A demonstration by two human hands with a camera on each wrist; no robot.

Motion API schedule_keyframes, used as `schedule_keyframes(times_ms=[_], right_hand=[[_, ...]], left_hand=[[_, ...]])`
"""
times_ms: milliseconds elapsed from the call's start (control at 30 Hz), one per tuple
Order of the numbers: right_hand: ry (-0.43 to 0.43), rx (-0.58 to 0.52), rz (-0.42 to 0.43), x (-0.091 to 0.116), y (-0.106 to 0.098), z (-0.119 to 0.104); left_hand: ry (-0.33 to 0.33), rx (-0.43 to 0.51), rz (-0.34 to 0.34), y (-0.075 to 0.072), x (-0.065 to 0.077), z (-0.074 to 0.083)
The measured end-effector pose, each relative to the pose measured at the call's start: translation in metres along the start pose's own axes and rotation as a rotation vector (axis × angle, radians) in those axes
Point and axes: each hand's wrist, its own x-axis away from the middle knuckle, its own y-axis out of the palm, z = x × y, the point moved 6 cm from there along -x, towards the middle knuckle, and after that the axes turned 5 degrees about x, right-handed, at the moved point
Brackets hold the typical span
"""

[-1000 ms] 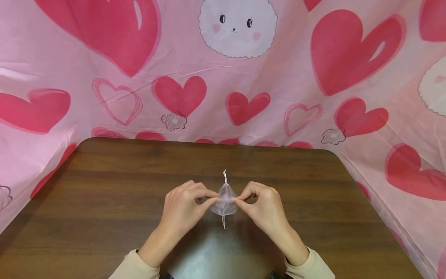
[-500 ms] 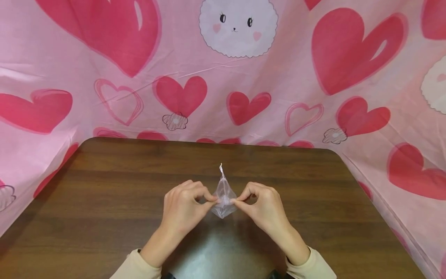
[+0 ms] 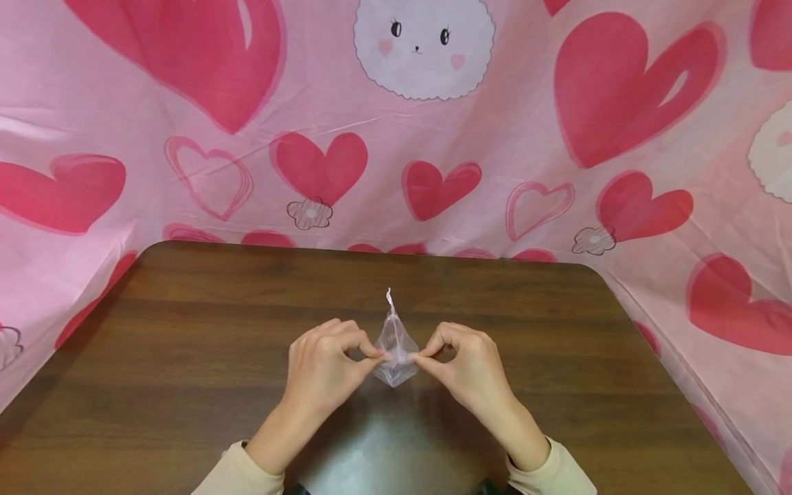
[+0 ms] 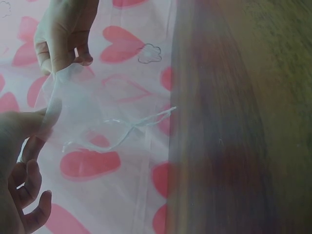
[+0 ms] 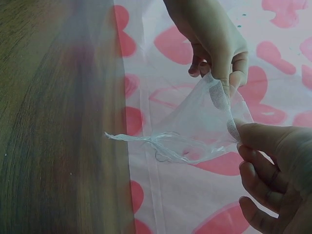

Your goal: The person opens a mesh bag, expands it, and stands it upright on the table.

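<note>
Between the two hands a small sheer white drawstring pouch (image 3: 396,373) is held up above the table, spread into a pointed shape. Thumb and fingertips of the left hand (image 3: 324,368) pinch its left edge. Opposite it, the right hand (image 3: 468,368) pinches the right edge the same way. A thin twisted white cord (image 3: 390,300) sticks out from the pouch's far end. The right wrist view shows the see-through fabric (image 5: 192,117) stretched between both pinches, with the gathered cord (image 5: 126,138) trailing off to the left. In the left wrist view the cord (image 4: 146,121) points right.
A dark brown wood-grain table (image 3: 185,316) with rounded far corners lies under the hands. Pink cloth (image 3: 383,144) printed with red hearts hangs round its back and sides. Light cream sleeves (image 3: 551,471) cover both forearms at the front.
The pouch has tilted so its far cord reaches farther up and slightly left. A cord that hung from its near end a second ago is out of sight. Both hands keep their pinch, nearly still.
</note>
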Motion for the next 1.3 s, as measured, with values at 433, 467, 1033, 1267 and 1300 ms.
schedule_keyframes(times_ms=[433,467,1033,1267,1300], right_hand=[[-0.022,-0.006,0.005,-0.001,0.002,-0.001],[-0.019,-0.007,0.006,0.0,0.002,-0.001],[0.034,-0.017,-0.068,0.005,0.013,-0.005],[0.195,-0.034,-0.105,0.008,0.019,-0.006],[0.208,-0.028,-0.118,0.009,0.019,-0.006]], left_hand=[[-0.04,0.059,-0.066,0.002,-0.002,-0.003],[-0.038,0.069,-0.08,0.003,-0.002,-0.003],[0.04,0.012,0.015,-0.002,-0.002,0.008],[0.055,0.014,0.115,-0.006,-0.002,0.013],[0.046,0.006,0.122,-0.006,-0.002,0.013]])
